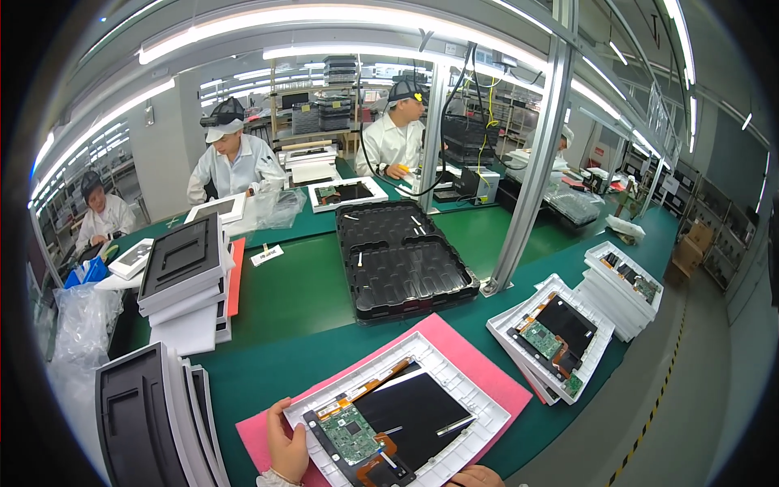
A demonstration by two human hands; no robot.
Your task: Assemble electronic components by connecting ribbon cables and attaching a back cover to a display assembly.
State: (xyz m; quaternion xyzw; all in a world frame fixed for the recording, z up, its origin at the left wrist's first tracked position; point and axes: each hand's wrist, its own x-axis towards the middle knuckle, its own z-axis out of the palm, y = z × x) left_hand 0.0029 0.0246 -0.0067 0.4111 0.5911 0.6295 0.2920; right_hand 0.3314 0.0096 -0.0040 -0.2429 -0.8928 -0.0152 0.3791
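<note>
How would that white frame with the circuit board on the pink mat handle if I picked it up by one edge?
The white frame looks thin and wide, so it would likely flex or sag somewhat. Its dark panel and green circuit board sit exposed with orange flex cables, so probably fragile. The left hand steadies one corner; supporting both sides seems safer.
</note>
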